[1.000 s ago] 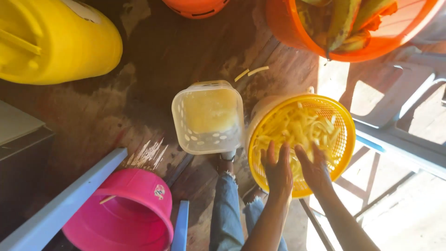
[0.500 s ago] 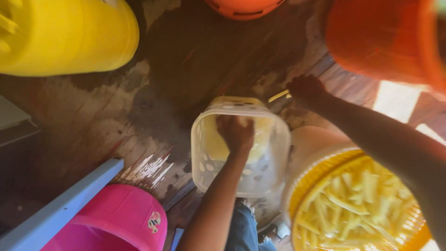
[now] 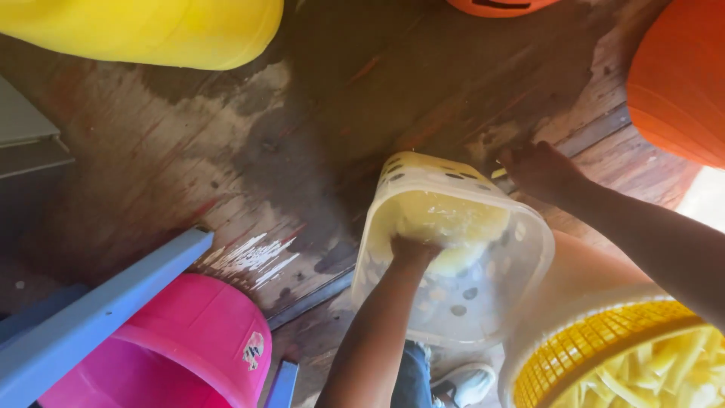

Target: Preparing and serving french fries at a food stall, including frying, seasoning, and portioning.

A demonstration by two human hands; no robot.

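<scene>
My left hand [image 3: 411, 251] grips the near rim of a translucent plastic container [image 3: 472, 306], which is tilted on the floor and holds a pale yellow mass. My right hand [image 3: 540, 170] reaches past the container's far side down to the wooden floor. Its curled fingertips are at a small yellow strip [image 3: 498, 174], and the grip is hidden. To the right of the container stands a yellow mesh basket [image 3: 596, 355] full of yellow cut strips [image 3: 664, 378], set in a pale bucket.
A pink bucket [image 3: 211, 340] and a blue-grey bar [image 3: 98, 310] lie at lower left. A yellow drum [image 3: 151, 30] sits at top left, an orange tub [image 3: 680, 83] at top right, another orange vessel [image 3: 498, 4] at the top edge. My shoe [image 3: 468, 384] is below the container.
Both hands left the yellow basket. My left hand took hold of the plastic container and tipped it, while my right hand reached out to the floor beyond it.
</scene>
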